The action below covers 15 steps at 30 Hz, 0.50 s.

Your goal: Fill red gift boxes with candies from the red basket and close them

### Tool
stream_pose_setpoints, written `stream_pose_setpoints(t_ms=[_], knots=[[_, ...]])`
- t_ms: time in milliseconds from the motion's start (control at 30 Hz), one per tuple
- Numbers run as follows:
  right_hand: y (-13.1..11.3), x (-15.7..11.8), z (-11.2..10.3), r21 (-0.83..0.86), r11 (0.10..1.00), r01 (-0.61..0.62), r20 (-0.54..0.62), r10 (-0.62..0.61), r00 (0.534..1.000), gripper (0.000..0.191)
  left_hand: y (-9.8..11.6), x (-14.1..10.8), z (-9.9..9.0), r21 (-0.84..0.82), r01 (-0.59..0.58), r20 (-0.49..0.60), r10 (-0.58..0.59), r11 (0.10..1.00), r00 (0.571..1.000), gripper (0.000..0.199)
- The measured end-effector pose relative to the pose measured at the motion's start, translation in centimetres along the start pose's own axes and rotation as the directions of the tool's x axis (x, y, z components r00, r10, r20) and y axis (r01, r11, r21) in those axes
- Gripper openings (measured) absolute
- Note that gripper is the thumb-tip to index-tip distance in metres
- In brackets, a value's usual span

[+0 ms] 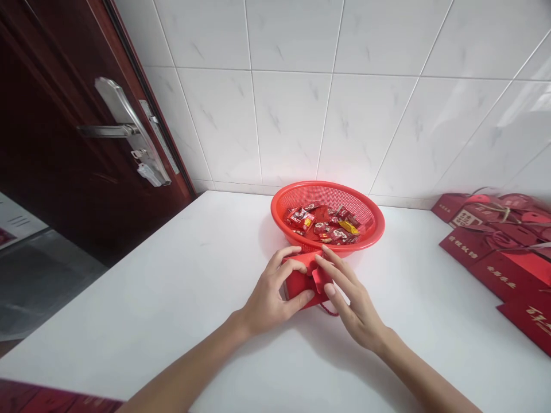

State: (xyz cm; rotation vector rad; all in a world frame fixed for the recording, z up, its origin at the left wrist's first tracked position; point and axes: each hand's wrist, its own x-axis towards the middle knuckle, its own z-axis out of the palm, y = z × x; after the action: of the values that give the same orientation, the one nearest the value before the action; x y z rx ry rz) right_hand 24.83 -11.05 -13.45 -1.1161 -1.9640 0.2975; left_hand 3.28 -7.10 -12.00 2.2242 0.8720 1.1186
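Note:
A small red paper box (pixel 297 285) rests on the white table in front of a red basket (pixel 374 236), with a flap standing up on its top. My left hand (pixel 275 289) is wrapped round the box's left side, thumb at the near edge and fingers on the top. Against the right side and the flap, my right hand (pixel 350 298) has its fingers bent, the thumb and fingertips touching the red paper. A red cord (pixel 329 311) shows below the box. Wrapped candies (pixel 322 225) lie inside the basket.
Several red boxes with gold lettering (pixel 495 269) are stacked at the table's right side. More red items (pixel 51 400) show at the bottom left corner. A tiled wall (pixel 293 126) runs behind the table (pixel 172 298). The dark red door (pixel 55 86) with keys in its lock is at the left.

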Motion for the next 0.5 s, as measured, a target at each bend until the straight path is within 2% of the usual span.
stream_pose_setpoints(t_ms=[133, 333, 500], knots=[[-0.4, 0.1, 0.8, -0.041, 0.999, 0.007, -0.066, -0.01, 0.998, 0.048, 0.0, 0.0, -0.1, -0.004, -0.013, 0.021, 0.013, 1.0, 1.0, 0.045], [-1.3, 0.4, 1.0, -0.059, 0.998, -0.03, -0.118, 0.023, 0.993, 0.04, -0.3, -0.1, -0.3, -0.042, -0.05, 0.128, 0.055, 0.998, 0.99, 0.065], [-1.8, 0.4, 1.4, -0.026, 0.997, -0.078, -0.192, 0.071, 0.979, 0.028, 0.0, -0.1, -0.1, -0.032, -0.069, 0.114, 0.072, 0.997, 0.991, 0.075]])
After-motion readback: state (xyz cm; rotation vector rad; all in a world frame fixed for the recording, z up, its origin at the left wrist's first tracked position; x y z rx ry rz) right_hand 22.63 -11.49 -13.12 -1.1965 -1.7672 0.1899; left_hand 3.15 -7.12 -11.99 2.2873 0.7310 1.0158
